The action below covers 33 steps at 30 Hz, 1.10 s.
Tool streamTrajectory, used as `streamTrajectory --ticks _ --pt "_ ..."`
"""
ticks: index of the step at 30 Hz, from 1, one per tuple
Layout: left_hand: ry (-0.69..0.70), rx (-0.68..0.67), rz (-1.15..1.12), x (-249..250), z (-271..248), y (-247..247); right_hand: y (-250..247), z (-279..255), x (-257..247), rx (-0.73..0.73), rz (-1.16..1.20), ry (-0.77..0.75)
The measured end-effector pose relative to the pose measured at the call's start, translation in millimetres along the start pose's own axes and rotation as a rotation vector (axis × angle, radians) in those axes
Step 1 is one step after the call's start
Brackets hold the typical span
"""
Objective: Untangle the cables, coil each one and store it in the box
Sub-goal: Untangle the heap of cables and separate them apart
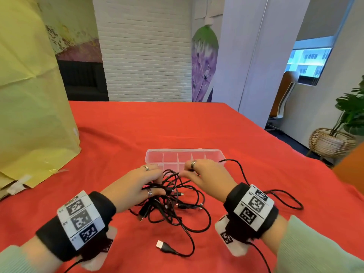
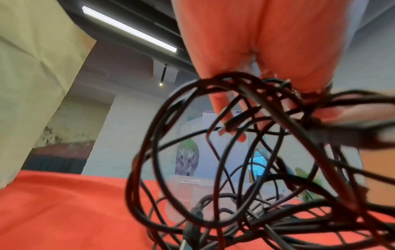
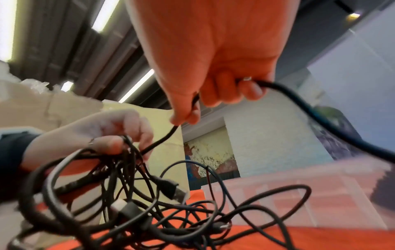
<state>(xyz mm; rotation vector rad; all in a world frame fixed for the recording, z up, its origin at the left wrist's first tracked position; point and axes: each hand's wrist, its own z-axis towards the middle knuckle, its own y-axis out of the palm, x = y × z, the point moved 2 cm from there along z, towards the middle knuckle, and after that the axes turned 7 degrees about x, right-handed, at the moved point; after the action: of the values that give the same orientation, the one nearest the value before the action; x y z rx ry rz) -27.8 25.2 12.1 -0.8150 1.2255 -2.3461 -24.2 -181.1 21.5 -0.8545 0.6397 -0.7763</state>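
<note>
Leftmost, yellow paper bag [image 1: 29, 107] on red worktop [image 1: 197, 127]; left hand [image 1: 137, 186] has its grip curled round a bunch of the tangled black cables [image 1: 173, 205], lifting part of it; clear divided box [image 1: 183, 157] lies open just behind the tangle; right hand [image 1: 204, 176] pinches one black cable [image 3: 320, 118] running off right

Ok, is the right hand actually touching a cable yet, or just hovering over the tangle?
Touching. The right wrist view shows the right hand with fingers curled round one black cable, which runs out from both sides of the grip.
</note>
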Motion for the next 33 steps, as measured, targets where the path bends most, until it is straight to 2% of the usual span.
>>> streamTrajectory --ticks 3,5,7,11,15,18,21,24,25,27,33 --pt "-0.016 -0.032 -0.112 5 -1 -3 1 -1 9 0.101 0.141 0.195" --pt "-0.068 -0.095 -0.143 7 -1 -2 6 -1 9 0.148 0.26 0.268" --pt "-0.125 -0.138 -0.085 9 -1 5 9 1 2 0.19 0.342 0.31" --pt "-0.131 -0.111 0.039 5 2 17 15 4 -6 0.217 0.473 0.374" --pt "-0.14 -0.143 0.003 4 1 18 13 3 -2 0.26 0.557 0.446" --pt "-0.094 -0.097 0.005 7 -3 20 13 3 2 0.313 0.635 0.529" --pt "-0.109 -0.127 0.137 7 -3 27 16 5 5 0.308 0.773 0.618" --pt "-0.136 0.004 0.142 1 -4 30 11 5 9 0.363 0.873 0.69" --pt "-0.147 0.049 0.126 -3 -6 30 7 5 12 0.377 0.865 0.689" --pt "-0.121 0.102 0.105 -6 -10 30 0 5 18 0.347 0.706 0.607" --pt "0.012 0.183 -0.114 -3 -4 24 2 5 20 0.02 0.105 0.358"
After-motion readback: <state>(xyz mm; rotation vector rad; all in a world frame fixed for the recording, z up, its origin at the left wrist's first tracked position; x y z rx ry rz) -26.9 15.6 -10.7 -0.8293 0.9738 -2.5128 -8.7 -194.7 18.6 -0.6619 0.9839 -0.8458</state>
